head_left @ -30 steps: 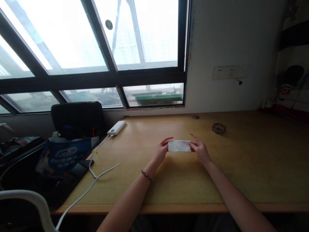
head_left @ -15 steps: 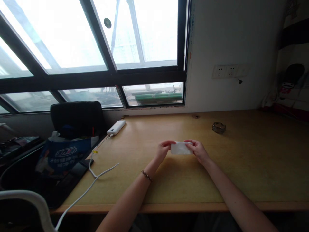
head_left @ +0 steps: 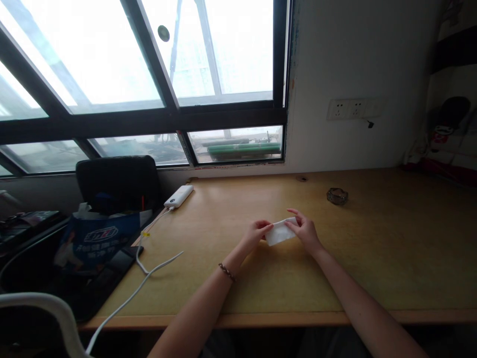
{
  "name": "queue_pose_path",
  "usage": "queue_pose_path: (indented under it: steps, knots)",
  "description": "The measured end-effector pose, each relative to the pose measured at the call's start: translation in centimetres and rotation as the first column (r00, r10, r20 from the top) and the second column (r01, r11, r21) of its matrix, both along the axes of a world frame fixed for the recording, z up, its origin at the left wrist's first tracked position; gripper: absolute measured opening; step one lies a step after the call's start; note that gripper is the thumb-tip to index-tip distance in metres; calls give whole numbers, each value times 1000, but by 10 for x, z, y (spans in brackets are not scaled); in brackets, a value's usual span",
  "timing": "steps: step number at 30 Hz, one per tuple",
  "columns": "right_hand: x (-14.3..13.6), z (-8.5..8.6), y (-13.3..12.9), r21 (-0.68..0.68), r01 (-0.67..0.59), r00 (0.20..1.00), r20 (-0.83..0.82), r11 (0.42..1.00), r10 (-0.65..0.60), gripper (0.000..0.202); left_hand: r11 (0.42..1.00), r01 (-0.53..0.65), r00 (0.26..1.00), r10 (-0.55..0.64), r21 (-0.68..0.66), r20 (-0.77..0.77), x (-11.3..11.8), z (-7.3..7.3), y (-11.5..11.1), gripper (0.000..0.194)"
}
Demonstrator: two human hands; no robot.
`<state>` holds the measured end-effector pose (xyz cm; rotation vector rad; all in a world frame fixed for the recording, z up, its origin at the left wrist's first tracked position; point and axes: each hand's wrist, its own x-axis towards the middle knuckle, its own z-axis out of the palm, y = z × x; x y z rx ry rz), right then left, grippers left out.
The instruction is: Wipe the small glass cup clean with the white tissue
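Note:
A small white folded sheet, tissue-like (head_left: 280,232), is held above the wooden desk between both hands. My left hand (head_left: 257,234) pinches its left edge between thumb and fingers, and a braided bracelet circles that wrist. At the sheet's right end my right hand (head_left: 305,231) grips it with the thumb on the near face, one finger stretched out above the top edge. The sheet tilts, its right end higher than its left.
On the desk (head_left: 372,258), a dark metal ring-shaped object (head_left: 337,196) lies at the back right. A white power bank (head_left: 179,196) with a white cable (head_left: 130,297) lies along the left edge. Beyond is a black chair (head_left: 118,179) with a blue bag (head_left: 99,241).
The white sheet has gone from nearly level to tilted, its left end lower. My left hand has shifted slightly right, and a right-hand finger has lifted off the sheet.

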<state>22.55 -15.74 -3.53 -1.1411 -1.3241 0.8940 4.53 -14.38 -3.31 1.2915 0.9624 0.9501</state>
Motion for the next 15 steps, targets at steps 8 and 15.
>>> queue_pose_path:
  steps: [8,15]
  knots:
    - [4,0,7,-81,88,907,-405,993,-114,52,979,183,980,-174,-93,100,5,2,-7,37]
    - [-2,20,-7,-70,-414,749,-593,907,296,52,1000,-10,950,17,-26,310,9,1,-5,34]
